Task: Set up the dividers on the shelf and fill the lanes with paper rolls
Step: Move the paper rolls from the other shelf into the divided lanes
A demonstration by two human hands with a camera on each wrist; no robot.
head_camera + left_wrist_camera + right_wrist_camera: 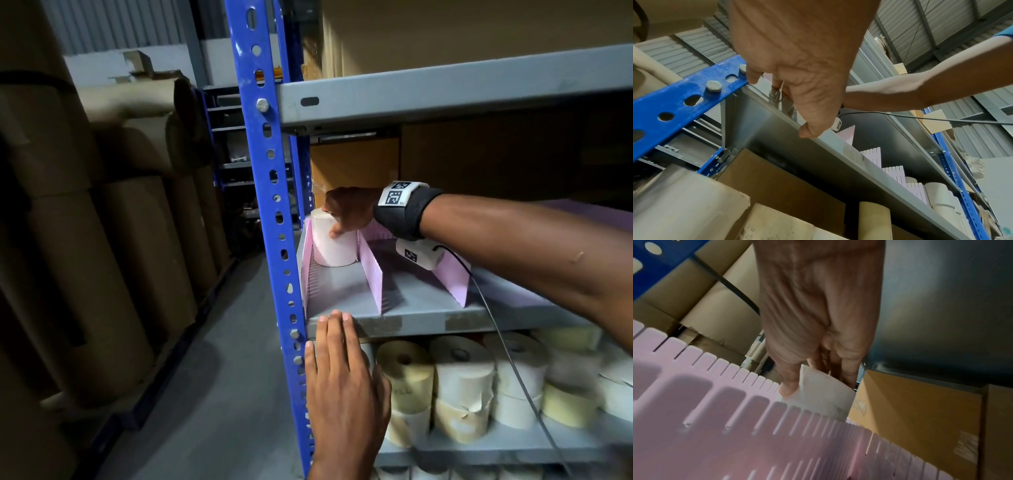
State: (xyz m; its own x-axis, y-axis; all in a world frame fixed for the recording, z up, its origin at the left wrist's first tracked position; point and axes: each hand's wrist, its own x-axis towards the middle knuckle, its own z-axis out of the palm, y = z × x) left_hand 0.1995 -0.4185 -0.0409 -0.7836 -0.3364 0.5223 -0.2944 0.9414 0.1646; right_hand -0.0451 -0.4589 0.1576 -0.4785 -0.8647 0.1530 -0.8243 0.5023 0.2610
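Grey shelf with upright pink dividers and one white paper roll.

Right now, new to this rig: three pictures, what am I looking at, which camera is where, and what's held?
No machine here: a person works bare-handed and wears three cameras. The head view looks down at a grey metal shelf on a blue upright. Pink slotted dividers stand on the shelf and mark off lanes. The right hand grips a white paper roll standing upright at the back of the leftmost lane. The left hand is flat, with its fingertips on the shelf's front edge. More rolls are stacked on the shelf below. The left wrist view looks up past that hand from under the shelf. The right wrist view looks along the hand at the roll, over a divider.
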